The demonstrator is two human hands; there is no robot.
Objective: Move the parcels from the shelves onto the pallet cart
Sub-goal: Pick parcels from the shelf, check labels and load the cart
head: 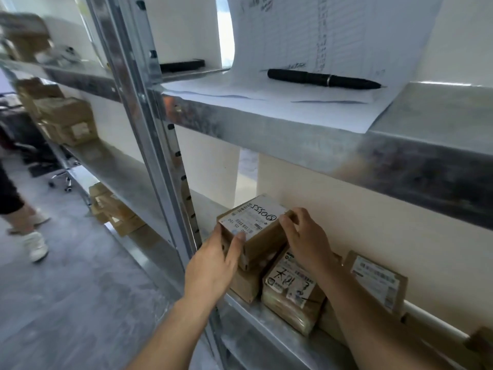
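Observation:
A small brown cardboard parcel (262, 237) with a white label and black handwriting sits on top of another brown box (246, 285) on the metal shelf (256, 313). My left hand (216, 260) grips its near left corner, thumb on the label. My right hand (304, 236) holds its right end, fingers curled over the top edge. A tape-wrapped parcel (289, 297) with a scribbled label lies just right of the stack, under my right forearm. Another labelled parcel (376, 279) leans against the wall further right. The pallet cart is out of view.
An upper shelf (333, 145) juts out overhead, with paper sheets (306, 38) and a black pen (322, 79). A steel upright (157, 145) stands left of my hands. More boxes (66, 118) fill the left bay. Another person's legs (24, 220) stand on the grey floor at left.

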